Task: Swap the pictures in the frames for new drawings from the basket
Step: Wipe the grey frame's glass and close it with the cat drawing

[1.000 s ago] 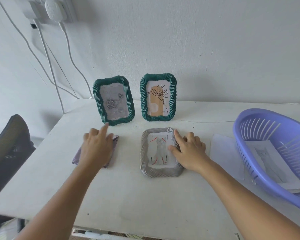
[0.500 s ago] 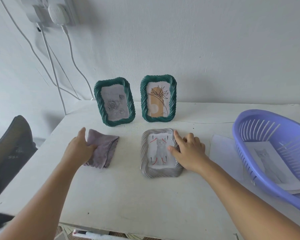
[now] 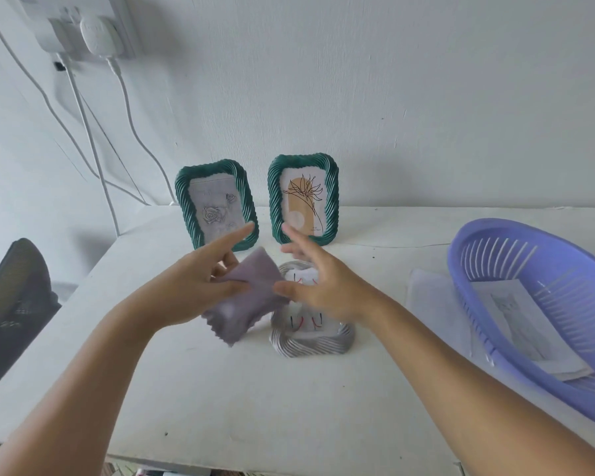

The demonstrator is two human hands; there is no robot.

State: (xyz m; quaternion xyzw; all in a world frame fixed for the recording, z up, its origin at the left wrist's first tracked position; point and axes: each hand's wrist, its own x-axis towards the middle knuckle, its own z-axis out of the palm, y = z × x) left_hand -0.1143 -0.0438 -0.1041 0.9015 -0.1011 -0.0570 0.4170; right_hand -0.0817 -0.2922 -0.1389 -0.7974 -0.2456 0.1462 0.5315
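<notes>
Take the grey frame [image 3: 311, 333] lying flat on the table [image 3: 289, 407] as your landmark. Far to its left a dark chair back [image 3: 11, 304] stands off the table edge, and white cables [image 3: 93, 159] hang down the wall. Behind the grey frame, the two green frames stand upright: the rose one [image 3: 216, 204] back-left, the flower one [image 3: 303, 198] straight behind.

Your left hand [image 3: 193, 290] hangs just left of and above the grey frame, pinching the mauve cloth [image 3: 248, 293] between thumb and fingers, forefinger pointing away. Your right hand [image 3: 323, 286] hovers directly over the frame's far half, fingers spread; its thumb meets the cloth's right edge, but whether it grips I cannot tell.

The frame lies below both hands, long axis running away from you; the right hand is nearer. I judge a wipe of its front comes next.

Right of the frame lies a pale sheet [image 3: 433, 304], then the purple basket [image 3: 488, 242] holding the drawings [image 3: 522, 321].
</notes>
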